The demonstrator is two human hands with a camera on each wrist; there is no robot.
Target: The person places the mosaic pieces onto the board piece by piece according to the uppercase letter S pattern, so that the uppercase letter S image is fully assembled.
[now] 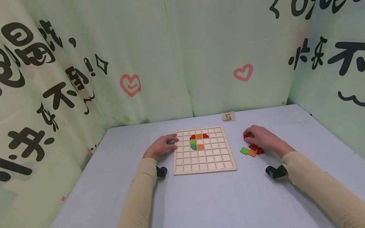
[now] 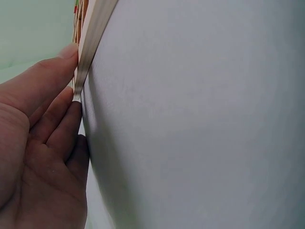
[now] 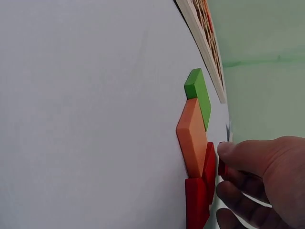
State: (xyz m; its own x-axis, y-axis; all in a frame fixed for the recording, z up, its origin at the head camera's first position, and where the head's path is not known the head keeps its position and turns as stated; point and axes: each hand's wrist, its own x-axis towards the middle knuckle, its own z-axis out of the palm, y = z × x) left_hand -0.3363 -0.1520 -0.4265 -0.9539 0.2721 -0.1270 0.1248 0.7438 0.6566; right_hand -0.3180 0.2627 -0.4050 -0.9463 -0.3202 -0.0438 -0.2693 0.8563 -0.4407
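Note:
A square wooden grid board (image 1: pixel 203 169) lies on the table, with red, orange and green pieces set in its upper middle cells. My left hand (image 1: pixel 162 145) touches the board's left edge, thumb and fingertips right at the rim. To the right of the board, my right hand (image 1: pixel 259 136) pinches a red piece (image 3: pixel 222 162) between thumb and fingers. Below that hand lie a light green square (image 1: pixel 244 150), an orange square (image 1: pixel 252 153) and two red quarter-round pieces (image 1: pixel 260 151), bunched close together.
A small printed card (image 1: pixel 228 116) lies near the table's back edge, behind the board. Pale green curtains (image 1: pixel 182 63) with dark lettering and hearts surround the white-covered table (image 1: pixel 199 199) at the back and sides.

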